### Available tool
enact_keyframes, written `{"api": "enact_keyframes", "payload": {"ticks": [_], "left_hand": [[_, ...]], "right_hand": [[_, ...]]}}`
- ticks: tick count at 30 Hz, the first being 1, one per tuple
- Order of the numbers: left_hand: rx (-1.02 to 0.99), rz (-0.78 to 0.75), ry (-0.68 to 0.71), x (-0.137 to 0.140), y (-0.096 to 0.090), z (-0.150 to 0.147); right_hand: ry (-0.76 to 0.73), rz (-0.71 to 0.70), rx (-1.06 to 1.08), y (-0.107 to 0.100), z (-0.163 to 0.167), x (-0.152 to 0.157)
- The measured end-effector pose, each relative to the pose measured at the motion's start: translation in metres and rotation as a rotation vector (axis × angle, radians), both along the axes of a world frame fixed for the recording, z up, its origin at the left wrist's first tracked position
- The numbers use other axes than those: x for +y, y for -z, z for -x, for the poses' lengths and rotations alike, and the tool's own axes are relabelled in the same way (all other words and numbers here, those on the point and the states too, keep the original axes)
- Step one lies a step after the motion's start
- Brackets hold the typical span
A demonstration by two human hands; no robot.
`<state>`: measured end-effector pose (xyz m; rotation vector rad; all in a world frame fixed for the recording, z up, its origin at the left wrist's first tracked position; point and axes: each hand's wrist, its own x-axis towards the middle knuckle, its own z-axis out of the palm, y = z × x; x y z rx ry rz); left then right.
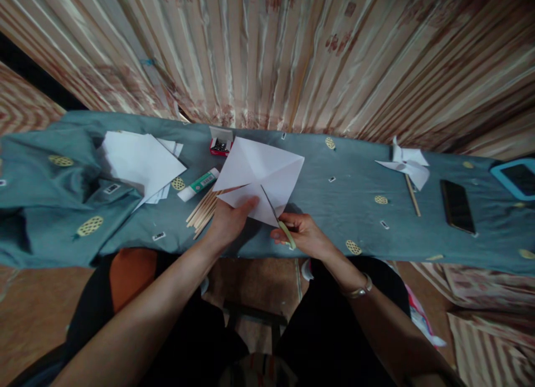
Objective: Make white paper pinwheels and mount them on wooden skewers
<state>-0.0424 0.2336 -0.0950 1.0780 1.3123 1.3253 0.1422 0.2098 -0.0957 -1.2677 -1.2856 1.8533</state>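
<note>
My left hand (230, 220) pinches a white paper square (271, 158) near its lower left, thumb on top. Fold creases cross the sheet, and a slit runs in from its left corner toward the middle. My right hand (301, 232) grips scissors (286, 234) with light green handles. Their blade lies over the lower part of the paper, its tip pointing toward the centre. Just left of the sheet are several thin wooden sticks (203, 210), partly covered by paper and hand. Beside them rests a green and white glue stick box (199, 184).
A small red box (220, 145) of dark pins stands open behind the paper. Stacked white sheets (140, 161) lie at left. Toward the right are a paper pinwheel (407, 163) on a stick, a black phone (457, 206) and a blue-framed device (518, 178). A curtain (267, 58) hangs behind the cloth-covered table (343, 175).
</note>
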Motion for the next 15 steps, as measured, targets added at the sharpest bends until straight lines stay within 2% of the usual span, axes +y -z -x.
{"api": "enact_keyframes", "payload": {"ticks": [15], "left_hand": [[0.026,-0.008,-0.023,0.0017,0.0015,0.0000]], "right_hand": [[0.014,0.001,-0.012,-0.0019,0.0017,0.0004]]}}
